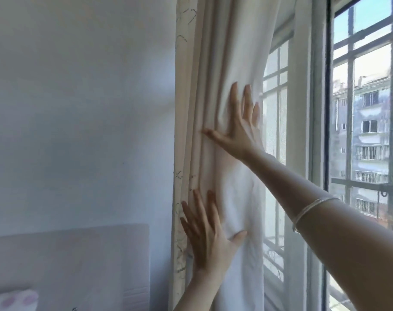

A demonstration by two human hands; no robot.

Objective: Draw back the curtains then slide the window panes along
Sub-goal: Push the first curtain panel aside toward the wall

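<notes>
A cream curtain hangs bunched in folds against the left side of the window, next to the wall. My left hand lies flat on its lower folds with fingers spread. My right hand presses flat higher up, fingers apart and thumb pointing left; a silver bracelet circles that forearm. Neither hand grips the fabric. To the right stand the white window frame and a glass pane with a dark edge strip, uncovered.
A pale plain wall fills the left. A pinkish headboard and a pillow corner sit at the lower left. Metal security bars and apartment blocks show beyond the glass.
</notes>
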